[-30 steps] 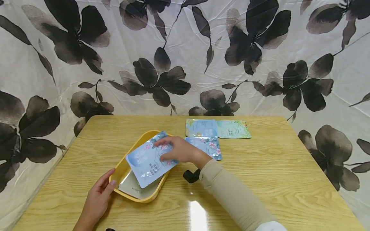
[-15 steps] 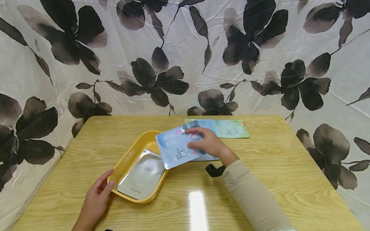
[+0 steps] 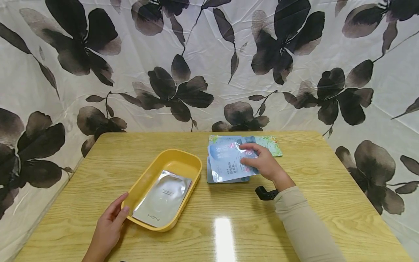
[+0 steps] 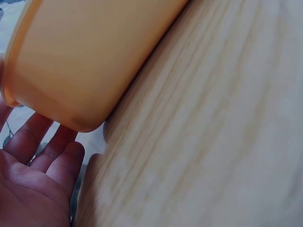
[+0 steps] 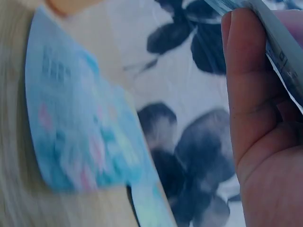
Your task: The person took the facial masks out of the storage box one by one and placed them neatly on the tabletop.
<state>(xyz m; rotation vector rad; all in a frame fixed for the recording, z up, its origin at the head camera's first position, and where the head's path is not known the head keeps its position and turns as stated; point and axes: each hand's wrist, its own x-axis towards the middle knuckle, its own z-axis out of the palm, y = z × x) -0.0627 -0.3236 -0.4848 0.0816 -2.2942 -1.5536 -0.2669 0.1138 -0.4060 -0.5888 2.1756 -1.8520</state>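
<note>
My right hand (image 3: 263,162) pinches a light blue facial mask packet (image 3: 226,160) printed with pink flowers, thumb on one face. It hangs over another blue packet (image 3: 210,176) on the table, and covers most of it. In the right wrist view the held packet (image 5: 283,52) shows edge-on, above the flowered packet (image 5: 71,123) lying below. My left hand (image 3: 106,225) holds the near left corner of a yellow plastic tray (image 3: 180,158), thumb at its rim. Inside the tray lies a silvery packet (image 3: 160,203) marked PMPM.
Behind the held packet lie a blue packet (image 3: 216,139) and a green one (image 3: 273,143) side by side, partly covered. A black device (image 3: 266,193) sits at my right wrist. The wooden table (image 3: 203,233) ends at a floral cloth (image 3: 196,54).
The right hand has lifted the blue packet out of the tray and carried it right, over the packets on the table. That uncovers the silvery packet. The left hand stays on the tray.
</note>
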